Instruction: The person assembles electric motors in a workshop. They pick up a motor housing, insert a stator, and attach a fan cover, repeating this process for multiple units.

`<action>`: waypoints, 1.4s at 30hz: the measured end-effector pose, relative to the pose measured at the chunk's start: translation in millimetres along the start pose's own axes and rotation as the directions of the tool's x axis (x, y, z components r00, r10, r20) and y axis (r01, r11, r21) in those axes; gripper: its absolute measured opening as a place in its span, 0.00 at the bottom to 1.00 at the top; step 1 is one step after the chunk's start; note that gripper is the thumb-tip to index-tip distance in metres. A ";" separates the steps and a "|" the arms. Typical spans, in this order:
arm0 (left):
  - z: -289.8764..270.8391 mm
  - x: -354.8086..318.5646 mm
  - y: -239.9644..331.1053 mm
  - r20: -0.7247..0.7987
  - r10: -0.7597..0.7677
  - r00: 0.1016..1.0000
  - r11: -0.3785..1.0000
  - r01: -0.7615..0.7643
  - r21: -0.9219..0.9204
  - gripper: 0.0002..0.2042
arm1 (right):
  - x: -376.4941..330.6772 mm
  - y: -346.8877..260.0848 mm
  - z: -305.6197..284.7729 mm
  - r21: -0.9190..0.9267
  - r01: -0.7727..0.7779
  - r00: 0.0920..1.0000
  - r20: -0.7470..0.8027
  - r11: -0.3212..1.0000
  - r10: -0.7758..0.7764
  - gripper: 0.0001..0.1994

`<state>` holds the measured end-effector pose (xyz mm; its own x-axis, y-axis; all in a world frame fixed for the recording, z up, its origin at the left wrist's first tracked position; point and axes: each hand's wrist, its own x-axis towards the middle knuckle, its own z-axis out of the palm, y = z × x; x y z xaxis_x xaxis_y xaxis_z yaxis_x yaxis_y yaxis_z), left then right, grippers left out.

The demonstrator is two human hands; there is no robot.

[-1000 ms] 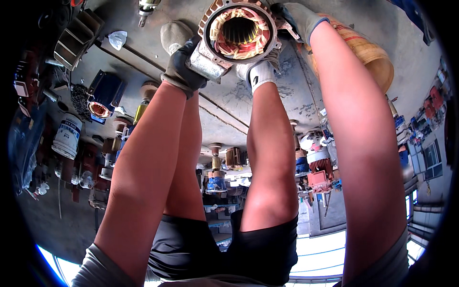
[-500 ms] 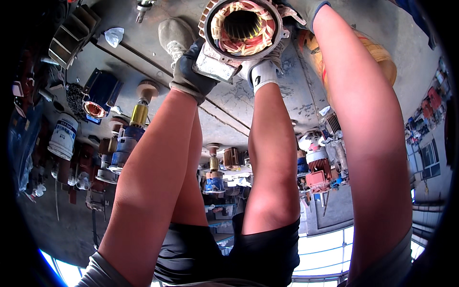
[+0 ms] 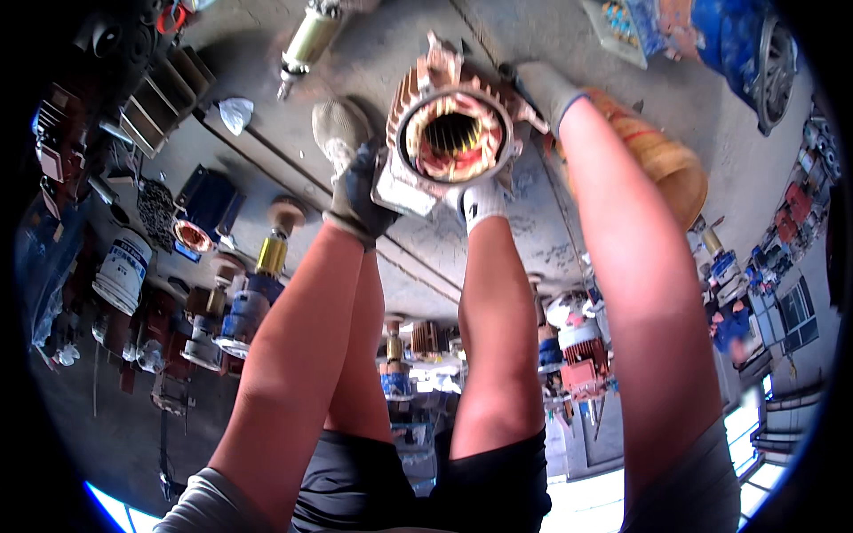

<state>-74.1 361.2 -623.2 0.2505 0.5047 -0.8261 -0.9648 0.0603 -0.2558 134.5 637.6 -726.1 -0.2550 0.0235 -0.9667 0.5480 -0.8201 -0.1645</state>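
A finned motor housing (image 3: pixel 444 80) stands between my feet, its open end facing me. Inside it shows a ring of bound copper windings (image 3: pixel 482 162) around a dark bore. My gloved left hand (image 3: pixel 362 191) is closed around the pale box-like part (image 3: pixel 402 188) on the housing's lower left side. On the other side, my gloved right hand (image 3: pixel 549 91) is beside the housing, close to its projecting lug. The fingers of the right hand are partly hidden, and a small dark end shows at their tips; I cannot make out what it is.
An orange-yellow rounded container (image 3: pixel 671 164) lies by my right forearm. A rotor (image 3: pixel 311 40) rests beyond my left foot, near a ribbed metal piece (image 3: pixel 169 98). A blue motor housing (image 3: pixel 209 204) and a white bucket (image 3: pixel 123 271) are at left. A large blue motor (image 3: pixel 733 44) is far right.
The view has shifted, so the housing sits lower and more of its far end shows. My right hand has come more fully into view. The left hand keeps its hold.
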 end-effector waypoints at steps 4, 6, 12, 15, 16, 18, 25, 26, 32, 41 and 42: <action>-4.8 -12.1 31.2 -0.421 0.057 0.905 0.969 0.051 0.241 0.34 | -34.5 -28.0 33.3 -0.283 0.052 0.987 -0.129 0.958 -0.092 0.17; 6.8 -9.4 48.2 -0.609 0.262 0.749 0.884 0.066 0.462 0.41 | -33.6 -28.6 25.2 -0.234 0.054 0.971 -0.214 0.971 -0.106 0.19; 42.8 -7.7 135.6 0.479 0.745 0.464 -0.608 0.176 0.774 0.33 | -63.0 -104.3 78.7 -0.621 0.157 0.771 -0.408 0.768 -0.489 0.23; 130.6 5.6 178.7 0.500 0.683 0.532 -0.655 0.144 0.741 0.38 | -64.3 -140.0 111.4 -0.670 0.309 0.626 -0.391 0.675 -0.675 0.25; 143.6 10.1 203.2 0.570 0.679 0.464 -0.654 0.028 0.756 0.37 | -63.2 -159.8 135.1 -0.703 0.375 0.571 -0.339 0.604 -0.748 0.27; 219.2 8.3 194.2 0.045 0.822 0.568 0.176 -0.328 0.928 0.32 | -44.6 -185.1 139.0 -0.783 0.464 0.395 -0.235 0.414 -0.888 0.31; 209.8 -79.1 111.5 -0.167 0.746 0.645 0.554 -0.462 0.693 0.40 | -15.9 -277.7 173.4 -0.934 0.179 0.766 -0.065 0.310 -0.639 0.31; 192.7 -90.2 107.8 -0.204 0.723 0.660 0.595 -0.445 0.670 0.39 | -18.5 -284.1 172.9 -0.946 0.155 0.781 -0.058 0.284 -0.622 0.31; 127.6 -112.6 93.6 -0.364 0.732 0.576 0.666 -0.492 0.561 0.37 | -2.5 -280.9 166.6 -0.940 0.217 0.794 0.012 0.265 -0.608 0.30; 128.8 -117.3 105.8 -0.348 0.708 0.615 0.702 -0.555 0.446 0.35 | -9.1 -257.9 182.8 -0.860 0.332 0.789 0.029 0.387 -0.614 0.28; 127.4 -120.1 109.5 -0.349 0.715 0.606 0.695 -0.560 0.452 0.34 | -25.0 -258.4 198.2 -0.859 0.313 0.801 0.009 0.406 -0.598 0.27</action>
<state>-220.0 416.9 -488.0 -0.5103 0.0481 -0.8586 -0.8464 0.1484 0.5114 -158.7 735.6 -620.5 -0.5396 0.5042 -0.6742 0.8266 0.1655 -0.5378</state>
